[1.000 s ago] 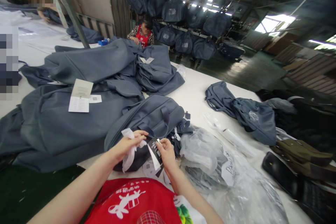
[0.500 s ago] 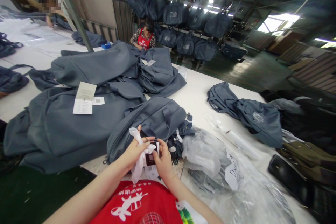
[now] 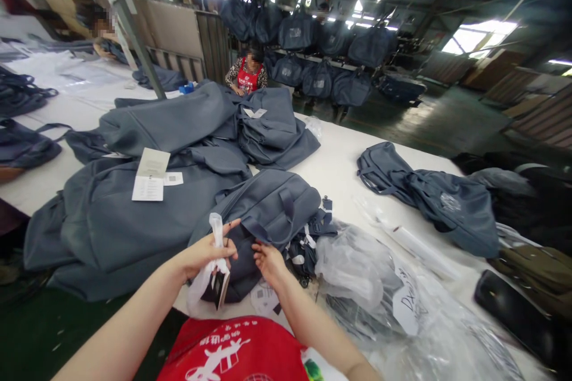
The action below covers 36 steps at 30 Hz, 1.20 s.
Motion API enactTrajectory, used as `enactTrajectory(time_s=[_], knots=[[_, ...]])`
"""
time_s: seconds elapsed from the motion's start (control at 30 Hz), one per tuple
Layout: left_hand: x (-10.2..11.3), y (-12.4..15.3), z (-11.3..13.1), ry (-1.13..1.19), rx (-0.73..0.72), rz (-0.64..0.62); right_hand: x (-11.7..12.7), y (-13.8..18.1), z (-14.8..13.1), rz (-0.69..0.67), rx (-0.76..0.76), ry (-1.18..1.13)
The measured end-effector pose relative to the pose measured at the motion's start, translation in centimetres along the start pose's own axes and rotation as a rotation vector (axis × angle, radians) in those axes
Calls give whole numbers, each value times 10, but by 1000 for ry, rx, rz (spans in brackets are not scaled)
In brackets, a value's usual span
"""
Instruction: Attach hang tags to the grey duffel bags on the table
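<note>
White, limp film (image 3: 216, 231) is pinched in the left hand (image 3: 210, 255), its index finger stretched toward the bag; a dark card tag (image 3: 221, 287) hangs below, long axis nearly upright. The right hand's (image 3: 270, 263) fingers curl loosely at the handle edge of a slate-blue bag (image 3: 272, 205); whether they grip cannot be told. That bag lies just beyond both hands, its long axis slanting from lower left to upper right, the rounded end pointing right. Clear plastic packaging (image 3: 357, 268) crowds its right side, and a larger blue bag (image 3: 134, 232) its left. Beneath spreads a white tabletop (image 3: 335, 146), visible as an open strip toward two folded bags (image 3: 451, 202). Its far edge slants down rightward, with hanging bags (image 3: 319, 78) beyond.
</note>
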State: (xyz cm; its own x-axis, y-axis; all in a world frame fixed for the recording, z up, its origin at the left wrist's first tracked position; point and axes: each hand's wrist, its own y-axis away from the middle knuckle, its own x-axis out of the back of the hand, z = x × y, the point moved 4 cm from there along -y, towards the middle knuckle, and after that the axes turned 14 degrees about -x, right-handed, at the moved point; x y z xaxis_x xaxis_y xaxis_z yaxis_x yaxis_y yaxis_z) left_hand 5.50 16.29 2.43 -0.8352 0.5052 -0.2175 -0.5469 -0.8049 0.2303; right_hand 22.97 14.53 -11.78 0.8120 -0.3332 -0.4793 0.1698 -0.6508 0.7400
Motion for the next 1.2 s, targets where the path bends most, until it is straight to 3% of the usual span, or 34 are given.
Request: enactTrajectory(time_s=[0.13, 0.27, 0.43, 0.5, 0.63, 0.73, 0.87, 1.0, 1.2], knots=[[18, -12, -1, 20, 47, -5, -13, -15, -58, -15, 211, -89], [34, -32, 6, -14, 71, 4, -43, -14, -106, -224, 282, 25], [46, -55, 11, -43, 120, -62, -83, -18, -128, -345, 337, 467], [47, -62, 7, -45, 171, -111, -97, -14, -133, -369, 482, 711], [49, -76, -2, -133, 217, -150, -121, 3, -136, -351, 925, 1259], [51, -86, -1, -191, 202, -143, -133, 8, -136, -334, 1039, 1483], [60, -92, 7, -253, 170, -91, -135, 3, -149, -289, 1040, 1661], [62, -93, 10, -490, 113, 16, -122, -13, -167, -242, 956, 1747], [33, -116, -4, -662, 73, 225, -105, -45, -173, -290, 636, 1347]])
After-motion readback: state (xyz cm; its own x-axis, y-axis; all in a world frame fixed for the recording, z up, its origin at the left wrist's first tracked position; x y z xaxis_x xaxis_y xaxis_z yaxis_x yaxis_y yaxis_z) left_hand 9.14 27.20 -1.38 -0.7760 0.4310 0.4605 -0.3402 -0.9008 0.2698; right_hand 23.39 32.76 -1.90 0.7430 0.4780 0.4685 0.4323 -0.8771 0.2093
